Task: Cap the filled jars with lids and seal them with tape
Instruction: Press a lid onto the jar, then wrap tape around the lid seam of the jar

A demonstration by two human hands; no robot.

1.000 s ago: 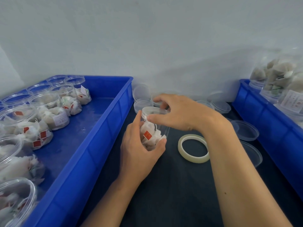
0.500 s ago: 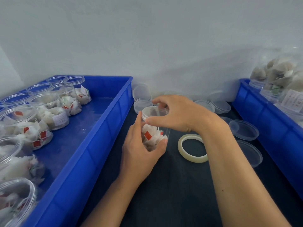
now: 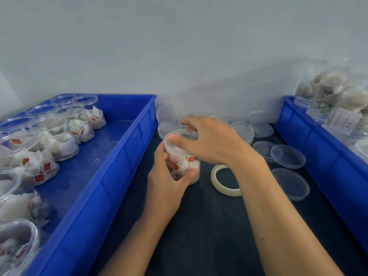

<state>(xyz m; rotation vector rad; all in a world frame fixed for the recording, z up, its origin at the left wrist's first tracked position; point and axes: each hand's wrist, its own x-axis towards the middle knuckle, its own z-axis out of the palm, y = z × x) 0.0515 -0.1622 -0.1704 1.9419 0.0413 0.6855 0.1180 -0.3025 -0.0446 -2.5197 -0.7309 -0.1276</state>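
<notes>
A clear jar (image 3: 187,166) filled with white sachets bearing red tags stands on the dark table between the two blue crates. My left hand (image 3: 166,183) wraps around its side from the near left. A clear lid (image 3: 180,137) sits on the jar's mouth, and my right hand (image 3: 209,142) grips it from above, thumb on the left rim and fingers over the far edge. A roll of clear tape (image 3: 225,181) lies flat on the table just right of the jar, partly under my right wrist.
The left blue crate (image 3: 119,166) holds several filled jars (image 3: 53,140). The right blue crate (image 3: 322,154) holds more filled jars (image 3: 338,108). Several loose clear lids (image 3: 287,156) lie on the table behind and right of the jar.
My right hand has shifted slightly around the lid, its thumb now lower on the left rim. The jar has stayed in my left hand at the same spot.
</notes>
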